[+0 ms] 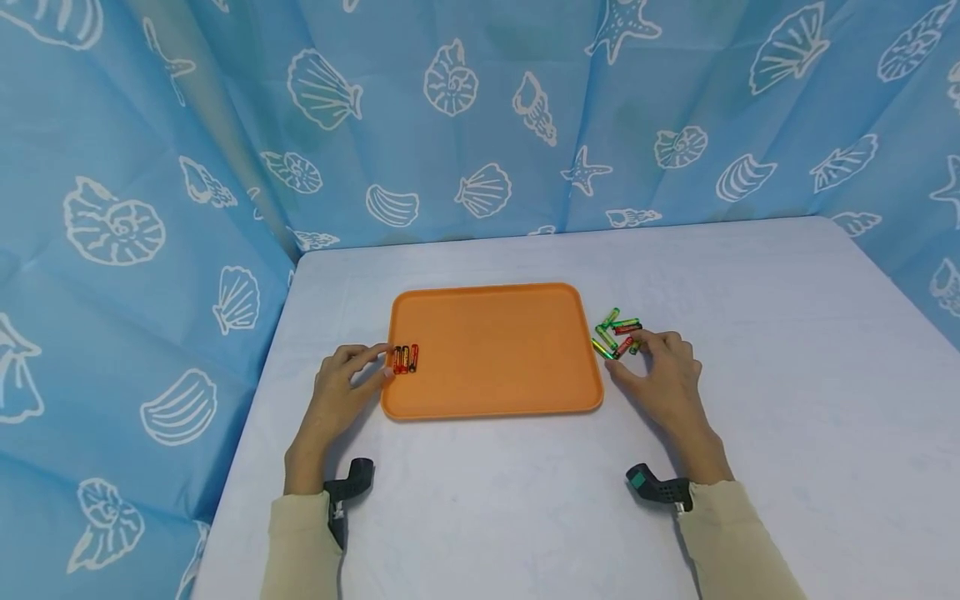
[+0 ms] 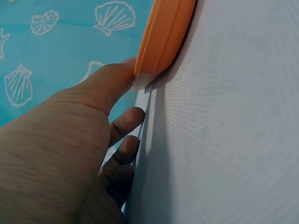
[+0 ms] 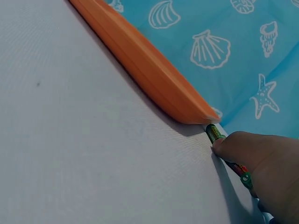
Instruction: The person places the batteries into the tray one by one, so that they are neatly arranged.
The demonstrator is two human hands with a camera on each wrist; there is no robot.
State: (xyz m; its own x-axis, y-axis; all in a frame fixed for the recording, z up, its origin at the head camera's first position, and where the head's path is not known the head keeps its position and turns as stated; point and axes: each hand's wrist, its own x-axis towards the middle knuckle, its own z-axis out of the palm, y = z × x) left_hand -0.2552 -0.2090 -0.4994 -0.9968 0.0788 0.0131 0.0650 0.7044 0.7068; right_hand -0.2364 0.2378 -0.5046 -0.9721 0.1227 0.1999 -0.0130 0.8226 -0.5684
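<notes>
In the head view, my left hand [image 1: 341, 396] is at the left rim of the orange tray [image 1: 495, 354], with thumb and index tips apart. Its thumb [image 2: 110, 81] touches the tray's outer wall in the left wrist view. Three red-and-black batteries [image 1: 406, 359] lie side by side just inside that rim, close to these fingertips. My right hand [image 1: 666, 379] is over a loose pile of batteries beyond the tray's right rim. A red battery [image 1: 624, 347] spans its thumb and index fingertips, seemingly pinched. Several green batteries [image 1: 606, 337] lie around it; the hand partly hides one.
The tray rests on a white-covered table [image 1: 510, 500]. Another red battery [image 1: 627, 329] lies in the pile. A blue curtain [image 1: 420, 125] with white shell prints hangs along the back and left. Black wrist cameras [image 1: 660, 486] are strapped to both forearms.
</notes>
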